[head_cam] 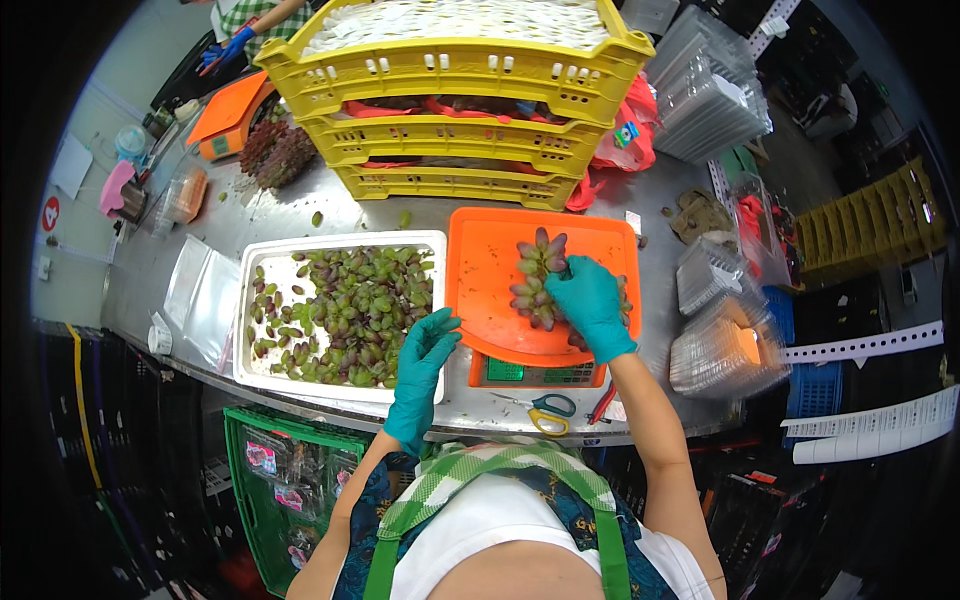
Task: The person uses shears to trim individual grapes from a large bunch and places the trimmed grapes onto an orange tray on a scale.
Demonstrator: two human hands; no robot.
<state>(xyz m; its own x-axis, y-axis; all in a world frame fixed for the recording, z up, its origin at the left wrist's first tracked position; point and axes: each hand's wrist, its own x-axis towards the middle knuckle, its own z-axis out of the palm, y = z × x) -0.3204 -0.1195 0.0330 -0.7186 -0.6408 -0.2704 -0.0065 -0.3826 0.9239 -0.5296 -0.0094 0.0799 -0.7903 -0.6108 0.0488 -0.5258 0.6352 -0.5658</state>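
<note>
My right hand (592, 307), in a teal glove, pinches a bunch of green-and-purple elongated grapes (534, 289). The bunch is at the orange pan (484, 277) of a digital scale; the hand hides part of it. Whether the pan bears its weight I cannot tell. Below the pan, the scale's lit display (504, 370) is partly visible. My left hand (420, 375), gloved alike, hovers with nothing in it by the right edge of a white tray (241, 322). Loose grapes (360, 300) cover much of that tray, thickest towards its right side.
Yellow crates (457, 75) stand stacked behind the scale. Scissors (551, 414) and a red-handled tool (602, 403) lie near the front edge. Clear plastic containers (724, 345) are stacked at right, plastic bags (199, 292) at left. Another person's blue-gloved hand (229, 51) shows far left.
</note>
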